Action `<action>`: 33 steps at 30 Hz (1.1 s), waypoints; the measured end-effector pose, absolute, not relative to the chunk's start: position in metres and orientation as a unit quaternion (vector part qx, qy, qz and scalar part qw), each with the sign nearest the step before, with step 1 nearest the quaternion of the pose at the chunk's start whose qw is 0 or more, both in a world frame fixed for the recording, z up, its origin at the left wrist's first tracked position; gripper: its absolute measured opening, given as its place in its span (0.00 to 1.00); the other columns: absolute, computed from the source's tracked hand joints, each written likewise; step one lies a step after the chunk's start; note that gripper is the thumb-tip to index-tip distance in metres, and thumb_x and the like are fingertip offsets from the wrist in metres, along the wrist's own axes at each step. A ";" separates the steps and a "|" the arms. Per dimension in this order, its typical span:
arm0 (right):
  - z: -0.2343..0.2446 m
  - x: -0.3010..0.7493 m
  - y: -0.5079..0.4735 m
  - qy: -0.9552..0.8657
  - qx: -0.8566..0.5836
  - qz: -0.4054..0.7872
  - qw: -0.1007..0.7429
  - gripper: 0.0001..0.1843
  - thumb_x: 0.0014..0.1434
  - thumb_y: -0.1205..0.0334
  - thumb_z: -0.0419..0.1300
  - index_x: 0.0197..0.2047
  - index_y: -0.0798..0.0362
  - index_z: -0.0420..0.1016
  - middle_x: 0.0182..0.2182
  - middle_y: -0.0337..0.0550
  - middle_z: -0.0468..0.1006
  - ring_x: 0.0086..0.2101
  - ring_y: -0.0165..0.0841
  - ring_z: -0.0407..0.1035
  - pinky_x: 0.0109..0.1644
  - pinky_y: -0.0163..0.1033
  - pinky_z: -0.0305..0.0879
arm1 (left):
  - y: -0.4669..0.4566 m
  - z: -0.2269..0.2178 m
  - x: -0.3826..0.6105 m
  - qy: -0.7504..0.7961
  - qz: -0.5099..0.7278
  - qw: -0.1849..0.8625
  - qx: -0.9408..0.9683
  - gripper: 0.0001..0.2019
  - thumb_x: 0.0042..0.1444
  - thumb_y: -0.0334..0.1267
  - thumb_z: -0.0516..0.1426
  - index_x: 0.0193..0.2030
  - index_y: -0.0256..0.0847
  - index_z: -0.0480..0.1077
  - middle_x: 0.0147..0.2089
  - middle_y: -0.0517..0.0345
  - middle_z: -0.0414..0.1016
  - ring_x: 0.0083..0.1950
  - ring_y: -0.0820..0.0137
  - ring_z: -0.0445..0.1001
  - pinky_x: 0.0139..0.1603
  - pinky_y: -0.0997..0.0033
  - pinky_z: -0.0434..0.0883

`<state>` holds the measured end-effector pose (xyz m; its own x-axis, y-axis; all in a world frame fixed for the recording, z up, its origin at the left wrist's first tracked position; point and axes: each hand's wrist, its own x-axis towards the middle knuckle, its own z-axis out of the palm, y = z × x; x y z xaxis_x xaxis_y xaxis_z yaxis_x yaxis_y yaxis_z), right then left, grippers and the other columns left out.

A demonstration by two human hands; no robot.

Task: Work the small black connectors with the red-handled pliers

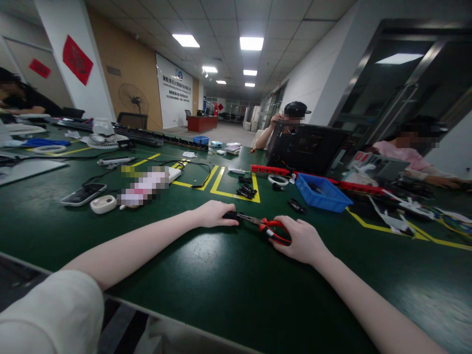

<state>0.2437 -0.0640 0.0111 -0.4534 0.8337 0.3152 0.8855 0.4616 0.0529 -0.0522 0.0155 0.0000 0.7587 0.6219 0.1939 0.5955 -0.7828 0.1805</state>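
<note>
My left hand [214,214] is closed on a small black part [232,216] just above the green table; its exact kind is too small to tell. Long-nose pliers [268,227] with red and black handles sit in my right hand [300,239], whose fingers wrap round the grips. The jaws of the pliers point left and reach the black part; whether they clamp it I cannot tell. Beyond my hands, several similar black pieces [246,191] lie inside a yellow-taped rectangle. More black pieces [297,205] rest to the right of it.
A blue bin [322,193] stands at the right, beside a white tape roll [278,180]. Leftward lie a phone [83,194], a white case [103,204] and a power strip [116,161]. A large black panel [304,148] stands before a co-worker; other people sit right and left.
</note>
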 end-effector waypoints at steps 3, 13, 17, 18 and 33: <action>0.011 0.243 -0.065 -0.846 -0.503 -0.115 0.133 0.27 0.53 0.47 0.60 0.52 0.53 0.69 0.46 0.50 0.78 0.34 0.39 0.71 0.39 0.44 0.67 | 0.016 0.000 -0.052 0.328 0.120 0.052 0.935 0.20 0.63 0.57 0.51 0.45 0.41 0.67 0.37 0.54 0.76 0.36 0.63 0.75 0.31 0.72 0.61; 0.012 0.243 -0.064 -0.853 -0.492 -0.123 0.125 0.27 0.53 0.46 0.60 0.51 0.53 0.69 0.45 0.49 0.78 0.33 0.37 0.71 0.38 0.42 0.65 | 0.013 0.001 -0.051 0.333 0.126 0.042 0.934 0.19 0.61 0.56 0.54 0.44 0.41 0.68 0.36 0.55 0.76 0.35 0.64 0.75 0.30 0.73 0.60; 0.012 0.243 -0.064 -0.853 -0.494 -0.115 0.126 0.27 0.53 0.46 0.60 0.51 0.53 0.70 0.44 0.50 0.79 0.33 0.38 0.71 0.38 0.43 0.65 | 0.012 0.001 -0.051 0.329 0.132 0.049 0.934 0.18 0.60 0.55 0.55 0.46 0.42 0.67 0.37 0.56 0.76 0.36 0.64 0.76 0.31 0.73 0.62; 0.012 0.244 -0.064 -0.853 -0.493 -0.113 0.125 0.27 0.53 0.45 0.60 0.51 0.52 0.70 0.44 0.50 0.79 0.33 0.38 0.71 0.38 0.43 0.66 | 0.012 0.001 -0.051 0.329 0.132 0.052 0.934 0.18 0.60 0.54 0.56 0.46 0.42 0.67 0.37 0.56 0.76 0.36 0.64 0.76 0.31 0.73 0.62; 0.013 0.243 -0.065 -0.856 -0.491 -0.109 0.123 0.27 0.54 0.46 0.60 0.52 0.52 0.69 0.44 0.49 0.79 0.33 0.38 0.72 0.37 0.43 0.66 | 0.013 0.000 -0.053 0.322 0.141 0.055 0.934 0.19 0.61 0.56 0.54 0.43 0.41 0.70 0.31 0.58 0.74 0.32 0.66 0.74 0.28 0.74 0.59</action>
